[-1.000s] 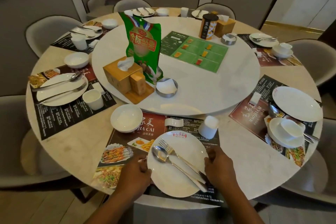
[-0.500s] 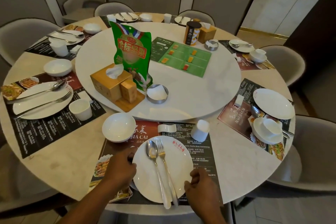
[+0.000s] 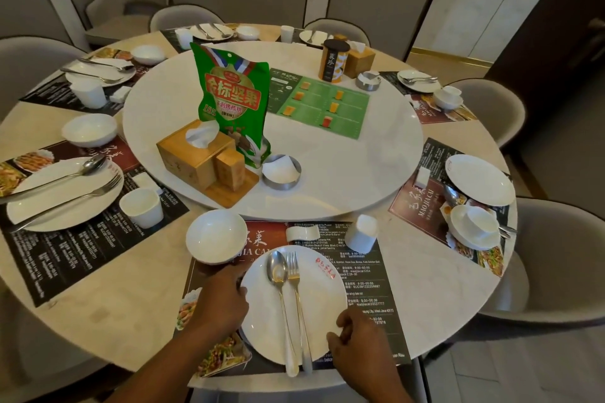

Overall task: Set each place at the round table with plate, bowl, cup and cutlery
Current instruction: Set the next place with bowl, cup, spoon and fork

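Head view, looking down: your two hands frame one white plate (image 3: 262, 321) at the bottom centre of the frame. Your left hand (image 3: 219, 301) rests with fingers loosely curled against the plate's left rim; your right hand (image 3: 355, 337) curls its fingers at the lower right rim. Both touch the edge, but whether either truly grips it you cannot tell from here.

On that plate lie one spoon (image 3: 281, 298) and one fork (image 3: 296, 301), side by side and nearly parallel, their handles running past the near rim. The plate sits on a dark printed placemat (image 3: 370, 291). Just above the plate on the mat stand three white pieces: one bowl (image 3: 216, 235) to the upper left, one small rest (image 3: 302, 233) in the middle, and one cup (image 3: 361, 234) tipped over, mouth down, to the upper right.

Counting around the round table (image 3: 108, 314), you can see seven placemats with dishes (the far ones are too small to check piece by piece). At the left edge of the frame a second plate (image 3: 62, 203) carries one spoon and one fork laid diagonally, with one cup (image 3: 141, 207) beside it.

On the central turntable (image 3: 343, 173) stand one green snack bag (image 3: 232, 101), one wooden tissue box (image 3: 193, 154) and one green menu card (image 3: 320, 105).
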Available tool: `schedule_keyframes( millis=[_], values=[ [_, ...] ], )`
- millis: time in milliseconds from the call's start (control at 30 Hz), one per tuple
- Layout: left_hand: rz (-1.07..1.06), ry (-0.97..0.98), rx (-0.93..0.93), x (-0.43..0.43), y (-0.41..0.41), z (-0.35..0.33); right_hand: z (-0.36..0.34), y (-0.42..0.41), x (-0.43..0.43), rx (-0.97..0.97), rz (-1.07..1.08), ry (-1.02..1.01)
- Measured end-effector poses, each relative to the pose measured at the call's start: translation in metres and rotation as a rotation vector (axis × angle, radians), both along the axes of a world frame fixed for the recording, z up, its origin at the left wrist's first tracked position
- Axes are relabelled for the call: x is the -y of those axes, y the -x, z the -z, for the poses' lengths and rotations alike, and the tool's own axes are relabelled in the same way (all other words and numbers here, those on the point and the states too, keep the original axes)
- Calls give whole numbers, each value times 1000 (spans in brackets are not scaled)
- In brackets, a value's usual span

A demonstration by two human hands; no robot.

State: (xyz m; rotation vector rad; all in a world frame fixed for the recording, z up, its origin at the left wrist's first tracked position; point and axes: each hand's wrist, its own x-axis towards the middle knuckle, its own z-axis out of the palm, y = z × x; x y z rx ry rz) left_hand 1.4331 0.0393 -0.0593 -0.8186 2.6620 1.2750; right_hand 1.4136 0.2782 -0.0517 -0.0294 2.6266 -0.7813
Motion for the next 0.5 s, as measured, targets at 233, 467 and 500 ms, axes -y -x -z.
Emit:
schedule_keyframes(
  millis=[233, 467, 500],
  values=[
    [1, -54, -33, -4, -9, -6, -6, 13, 15, -76, -19, -143],
    [-6, -62, 43, -5, -34, -4, 2, 49, 17, -140, -33, -95],
    [-26, -53, 53, -4, -33, -4, 3, 57, 18, -151, -42, -101]
  ],
)
